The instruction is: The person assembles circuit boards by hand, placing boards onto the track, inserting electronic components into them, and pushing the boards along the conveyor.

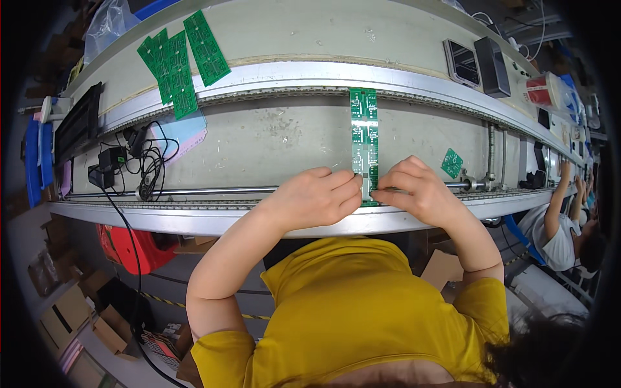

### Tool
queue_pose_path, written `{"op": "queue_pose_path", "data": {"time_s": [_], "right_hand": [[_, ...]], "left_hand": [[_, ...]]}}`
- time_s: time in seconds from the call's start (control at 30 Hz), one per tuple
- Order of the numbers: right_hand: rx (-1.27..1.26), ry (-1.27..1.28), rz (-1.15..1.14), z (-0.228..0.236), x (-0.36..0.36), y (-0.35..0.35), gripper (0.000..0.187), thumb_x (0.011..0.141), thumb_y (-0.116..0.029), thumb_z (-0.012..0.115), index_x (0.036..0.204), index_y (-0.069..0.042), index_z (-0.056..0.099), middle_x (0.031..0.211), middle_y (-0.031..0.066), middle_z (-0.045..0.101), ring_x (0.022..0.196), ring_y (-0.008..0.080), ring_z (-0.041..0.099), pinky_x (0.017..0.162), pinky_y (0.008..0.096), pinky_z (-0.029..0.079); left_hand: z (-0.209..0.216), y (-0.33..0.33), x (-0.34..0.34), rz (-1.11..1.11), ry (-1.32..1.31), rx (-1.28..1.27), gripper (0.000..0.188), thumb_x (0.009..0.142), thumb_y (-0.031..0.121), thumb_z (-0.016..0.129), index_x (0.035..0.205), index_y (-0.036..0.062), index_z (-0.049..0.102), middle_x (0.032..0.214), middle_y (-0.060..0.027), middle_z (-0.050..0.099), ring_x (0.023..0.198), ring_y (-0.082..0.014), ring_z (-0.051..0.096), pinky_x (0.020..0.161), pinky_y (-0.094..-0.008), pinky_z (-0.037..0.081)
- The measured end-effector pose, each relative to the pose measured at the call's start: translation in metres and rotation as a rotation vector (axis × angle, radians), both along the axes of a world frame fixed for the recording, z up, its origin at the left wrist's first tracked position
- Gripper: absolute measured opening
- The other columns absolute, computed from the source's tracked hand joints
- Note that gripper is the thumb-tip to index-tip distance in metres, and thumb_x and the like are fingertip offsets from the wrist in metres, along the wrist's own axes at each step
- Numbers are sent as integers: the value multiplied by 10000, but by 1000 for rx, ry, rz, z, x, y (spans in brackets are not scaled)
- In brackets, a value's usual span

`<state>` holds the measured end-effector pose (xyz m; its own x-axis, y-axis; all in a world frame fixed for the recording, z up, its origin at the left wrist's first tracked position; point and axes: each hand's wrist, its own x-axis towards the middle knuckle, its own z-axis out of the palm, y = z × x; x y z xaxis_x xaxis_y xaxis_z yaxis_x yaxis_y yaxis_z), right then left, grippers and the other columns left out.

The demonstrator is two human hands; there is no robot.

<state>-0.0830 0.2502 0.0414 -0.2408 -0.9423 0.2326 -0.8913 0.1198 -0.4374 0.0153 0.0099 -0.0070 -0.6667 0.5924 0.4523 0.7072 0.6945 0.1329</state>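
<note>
A long green circuit board (364, 132) lies across the two conveyor rails in front of me. My left hand (326, 196) is at its near left edge, fingers curled in and fingertips against the board. Opposite it, my right hand (414, 191) has thumb and fingers pinched together over the near right edge. Anything small between those fingertips is too hidden to make out. To the right of my right hand, a small separate green circuit board (452, 163) lies on the surface between the rails.
Several green circuit boards (206, 48) lie at the far left, some overlapping the far rail (278, 72). Black cables (153, 158) tangle at the left above the metal rod (226, 191). A phone (462, 63) and a dark box (492, 66) sit far right. Another person (556, 226) is at the right.
</note>
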Motion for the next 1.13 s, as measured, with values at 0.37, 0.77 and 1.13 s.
{"op": "queue_pose_path", "data": {"time_s": [0.37, 0.77, 1.13], "right_hand": [[262, 77, -806, 4, 13, -55, 289, 837, -289, 795, 839, -50, 633, 766, 67, 691, 533, 223, 601, 510, 334, 482], [370, 187, -941, -5, 15, -83, 317, 788, -278, 800, 830, -20, 621, 655, 143, 675, 527, 318, 671, 522, 394, 541], [498, 112, -1115, -6, -14, -13, 357, 780, -336, 798, 853, -22, 643, 668, 143, 684, 542, 340, 666, 558, 426, 548]], "left_hand": [[11, -1, -3, -3, 80, 0, 95, 869, 150, 656, 958, 137, 623, 1147, -24, 672, 1019, -147, 625, 736, -236, 483], [32, -28, 6, 105, -91, 238, 133, 840, 100, 719, 967, 115, 683, 1132, -9, 721, 967, -185, 691, 751, -271, 543], [41, -137, 13, 557, -214, 609, 197, 836, -4, 742, 1006, 96, 749, 1111, -40, 767, 914, -230, 699, 806, -297, 558]]}}
